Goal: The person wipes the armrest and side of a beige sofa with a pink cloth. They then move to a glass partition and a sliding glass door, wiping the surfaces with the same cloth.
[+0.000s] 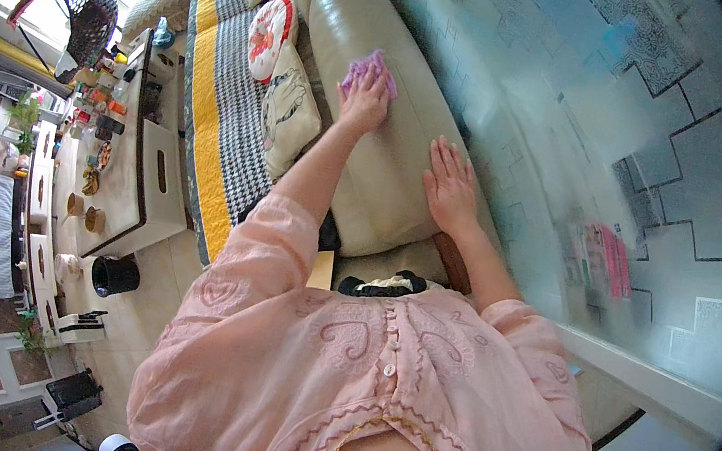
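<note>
My left hand point(365, 105) presses a crumpled purple cloth point(387, 84) against the top of a cream leather sofa back point(398, 182). Its fingers lie over the cloth, which bunches out around them. Closer to me and farther right, my right hand point(452, 185) rests flat on the same sofa back, near the edge beside the frosted glass. The right fingers are stretched out and hold nothing.
Patterned frosted glass point(535, 140) runs along the sofa's right side. Cushions point(290, 120) lie on the seat, over a checked cover with a yellow stripe point(210, 107). A cluttered coffee table point(127, 179) and a black bin point(115, 277) stand left.
</note>
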The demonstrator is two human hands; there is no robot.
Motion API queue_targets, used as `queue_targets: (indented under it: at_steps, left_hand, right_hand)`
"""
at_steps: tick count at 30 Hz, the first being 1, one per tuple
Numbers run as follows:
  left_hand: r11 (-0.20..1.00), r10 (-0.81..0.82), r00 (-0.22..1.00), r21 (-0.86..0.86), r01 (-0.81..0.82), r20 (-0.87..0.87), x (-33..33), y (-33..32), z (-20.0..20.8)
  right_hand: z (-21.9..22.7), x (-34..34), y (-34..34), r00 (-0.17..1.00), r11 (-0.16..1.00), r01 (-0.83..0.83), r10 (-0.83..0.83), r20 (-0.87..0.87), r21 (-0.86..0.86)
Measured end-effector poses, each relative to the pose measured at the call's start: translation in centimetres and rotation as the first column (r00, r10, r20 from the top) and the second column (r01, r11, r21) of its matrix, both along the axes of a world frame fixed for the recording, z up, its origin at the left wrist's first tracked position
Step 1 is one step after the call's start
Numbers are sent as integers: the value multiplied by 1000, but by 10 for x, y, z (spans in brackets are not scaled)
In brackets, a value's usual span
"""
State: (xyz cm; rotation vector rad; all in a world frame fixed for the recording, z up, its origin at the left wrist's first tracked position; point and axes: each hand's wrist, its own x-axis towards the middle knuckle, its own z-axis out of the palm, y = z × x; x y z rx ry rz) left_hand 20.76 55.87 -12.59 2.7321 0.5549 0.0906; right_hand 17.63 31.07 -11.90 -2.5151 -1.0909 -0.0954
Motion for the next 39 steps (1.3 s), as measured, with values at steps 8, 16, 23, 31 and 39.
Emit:
queue_targets:
  at_steps: [8, 16, 23, 31, 39]
  left_hand:
    - [968, -245, 955, -7, 249, 168, -111, -105, 4]
    - [969, -248, 948, 37, 246, 201, -74, -89, 14]
    - [982, -133, 991, 133, 135, -22, 47, -25, 15]
    - [965, -204, 979, 163, 206, -27, 24, -44, 18]
    - [961, -278, 941, 63, 271, 195, -83, -113, 7]
  right_hand:
    - [-12, 23, -7, 983, 972, -46, 85, -160, 232]
    - [7, 7, 3, 996, 953, 24, -48, 75, 301]
    - [9, 6, 6, 998, 938, 31, -49, 42, 346]
    - [4, 4, 6, 999, 918, 25, -35, 17, 395]
    - [-3, 8, 2, 994, 867, 66, -12, -112, 494]
